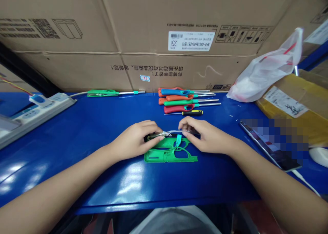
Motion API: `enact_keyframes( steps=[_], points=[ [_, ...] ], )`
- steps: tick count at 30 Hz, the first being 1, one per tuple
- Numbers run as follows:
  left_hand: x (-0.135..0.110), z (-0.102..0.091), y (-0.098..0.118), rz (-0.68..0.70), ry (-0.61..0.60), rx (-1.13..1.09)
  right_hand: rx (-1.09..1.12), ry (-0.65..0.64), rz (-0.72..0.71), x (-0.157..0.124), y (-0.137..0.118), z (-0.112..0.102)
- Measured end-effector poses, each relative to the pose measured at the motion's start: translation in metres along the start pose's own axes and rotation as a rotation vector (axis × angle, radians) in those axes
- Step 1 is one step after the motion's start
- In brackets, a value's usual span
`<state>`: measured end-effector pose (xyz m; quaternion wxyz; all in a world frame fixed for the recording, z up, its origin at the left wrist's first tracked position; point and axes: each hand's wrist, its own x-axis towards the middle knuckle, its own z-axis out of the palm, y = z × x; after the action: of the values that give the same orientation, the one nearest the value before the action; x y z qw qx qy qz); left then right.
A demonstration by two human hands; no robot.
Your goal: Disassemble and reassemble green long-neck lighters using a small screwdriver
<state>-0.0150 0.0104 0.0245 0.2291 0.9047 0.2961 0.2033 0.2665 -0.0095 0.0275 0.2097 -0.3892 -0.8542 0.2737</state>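
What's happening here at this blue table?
A person's left hand grips a small cylinder, while the right hand pinches a thin white strand running from it. Two green plastic shells lie open by the hands, with a teal piece among them. Beyond, several colorful lighters lie beside a screwdriver.

The left hand (pixel 143 136) partly hid a slender part (pixel 154 136); pixelation (coarse blocks) masked much of the phone (pixel 271 149).

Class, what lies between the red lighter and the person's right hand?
A yellow and black screwdriver lies between the red lighter and the right hand, in the head view.
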Motion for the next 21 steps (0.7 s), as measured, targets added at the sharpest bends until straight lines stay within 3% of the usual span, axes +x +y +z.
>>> enact_keyframes(
  steps=[8,13,21],
  points=[
    [-0.001,0.002,0.004,0.028,0.060,-0.104,-0.056,-0.050,-0.033,0.003,0.004,0.001],
    [0.000,0.004,0.004,0.003,0.087,-0.099,-0.196,0.048,0.008,0.003,0.006,-0.003],
    [0.001,0.008,0.013,-0.045,0.092,-0.205,-0.082,0.134,-0.218,0.007,-0.007,0.004]
  ],
)
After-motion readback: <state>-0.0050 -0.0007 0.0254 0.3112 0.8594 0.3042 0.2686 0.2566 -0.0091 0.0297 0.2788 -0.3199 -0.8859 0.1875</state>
